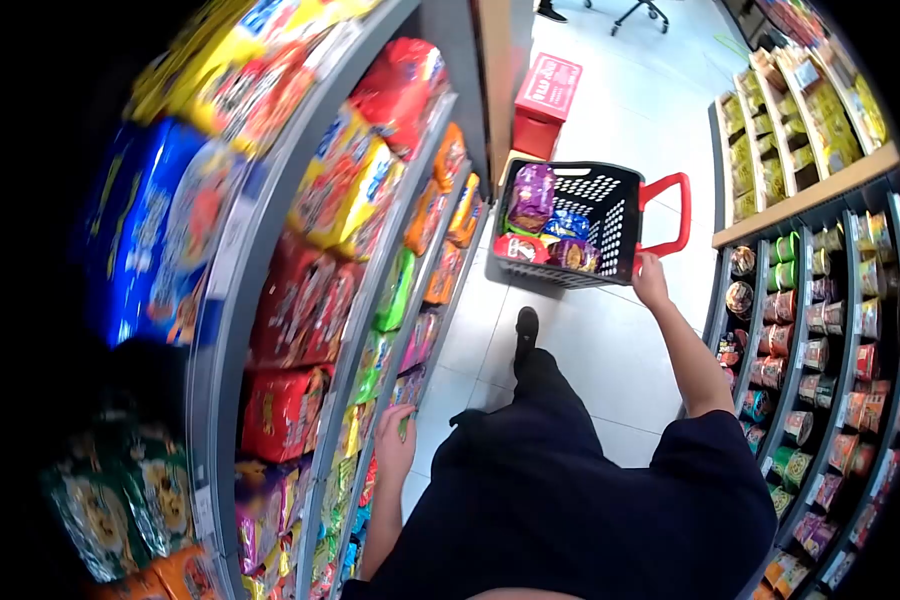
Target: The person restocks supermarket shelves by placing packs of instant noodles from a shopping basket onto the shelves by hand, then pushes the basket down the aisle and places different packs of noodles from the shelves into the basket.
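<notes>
A black shopping basket (pixel 618 205) with perforated sides stands on the floor ahead of me. My right hand (pixel 651 281) is closed at the near end of its red handle (pixel 682 215). Inside the basket lie a purple packet (pixel 532 195), a blue packet (pixel 567 223), a red packet (pixel 520 247) and a dark purple packet (pixel 575 256). My left hand (pixel 397 437) hangs low beside the left shelf, its fingers loosely curved and apart. A bit of green shows between them, probably packaging on the shelf behind. No held item is visible in that hand.
Packaged goods fill the left shelf (pixel 232 350), close by my left arm. Cups and packets line the right shelf (pixel 800 310). A red box (pixel 548 95) stands beyond the basket. Farther off are a wheeled chair base (pixel 642 14) and another person's shoe (pixel 551 13).
</notes>
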A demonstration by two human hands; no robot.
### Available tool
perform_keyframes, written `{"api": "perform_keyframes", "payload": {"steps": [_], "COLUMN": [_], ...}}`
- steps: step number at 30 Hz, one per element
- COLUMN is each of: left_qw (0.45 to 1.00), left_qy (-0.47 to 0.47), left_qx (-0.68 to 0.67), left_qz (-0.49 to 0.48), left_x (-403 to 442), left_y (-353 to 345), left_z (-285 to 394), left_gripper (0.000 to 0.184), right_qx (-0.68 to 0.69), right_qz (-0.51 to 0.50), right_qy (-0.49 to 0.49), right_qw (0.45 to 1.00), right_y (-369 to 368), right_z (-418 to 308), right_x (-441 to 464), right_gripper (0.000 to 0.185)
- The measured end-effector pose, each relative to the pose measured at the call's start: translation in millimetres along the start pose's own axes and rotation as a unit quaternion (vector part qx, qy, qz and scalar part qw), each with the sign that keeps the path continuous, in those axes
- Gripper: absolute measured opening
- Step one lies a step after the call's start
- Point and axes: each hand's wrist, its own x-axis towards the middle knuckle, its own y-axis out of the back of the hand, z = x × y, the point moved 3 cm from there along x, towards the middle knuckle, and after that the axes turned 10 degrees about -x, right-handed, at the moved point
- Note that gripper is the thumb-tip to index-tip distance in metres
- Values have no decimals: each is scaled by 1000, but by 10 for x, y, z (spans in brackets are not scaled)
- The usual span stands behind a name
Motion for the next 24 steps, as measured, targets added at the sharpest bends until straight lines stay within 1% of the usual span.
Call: {"api": "perform_keyframes", "payload": {"steps": [1,3,4,7,8,9,11,13,15,16,17,18,19,21,23,24], "left_qw": [998,987,970,959,954,949,946,942,950,952,953,949,946,931,919,910], "left_qy": [-1,-7,75,-32,-27,-35,-42,-29,-46,-40,-34,-22,-41,-105,-148,-120], "left_qx": [9,29,47,101,121,114,106,113,87,71,54,52,55,61,39,43], "left_qz": [-55,-160,-227,-263,-273,-293,-305,-314,-296,-296,-297,-312,-317,-343,-364,-396], "left_x": [193,599,835,1423,1571,1734,1988,2179,2353,2445,2538,2641,2751,3035,3331,3481], "left_y": [-64,-226,-247,-558,-653,-741,-905,-1057,-1198,-1265,-1342,-1443,-1548,-1835,-2126,-2264], "left_z": [37,105,377,502,556,683,869,946,988,1035,1084,1100,1130,993,1058,1157], "left_gripper": [26,30,35,35,36,37,37,36,34,33,32,31,29,26,22,22], "right_qx": [-54,-134,-130,-107,-16,31,224,428,431,422,429,406,384,372,340,340], "right_qz": [8,115,64,15,-30,8,-45,-46,-68,-65,-51,-42,-35,-33,-54,-35], "right_qy": [-20,-80,-136,-268,-290,-295,-309,-348,-353,-363,-364,-358,-352,-357,-372,-370], "right_qw": [998,981,980,957,957,955,923,833,828,829,825,840,853,856,862,864], "right_y": [127,353,494,645,466,373,-30,155,143,335,371,387,373,260,198,249], "right_z": [156,428,532,840,1130,1216,1605,1398,1460,1338,1293,1279,1296,1383,1429,1377], "right_x": [156,478,657,1155,1331,1423,1676,1654,1593,1559,1552,1569,1588,1597,1582,1567], "right_gripper": [46,48,56,65,74,60,41,29,26,25,25,25,25,23,22,22]}}
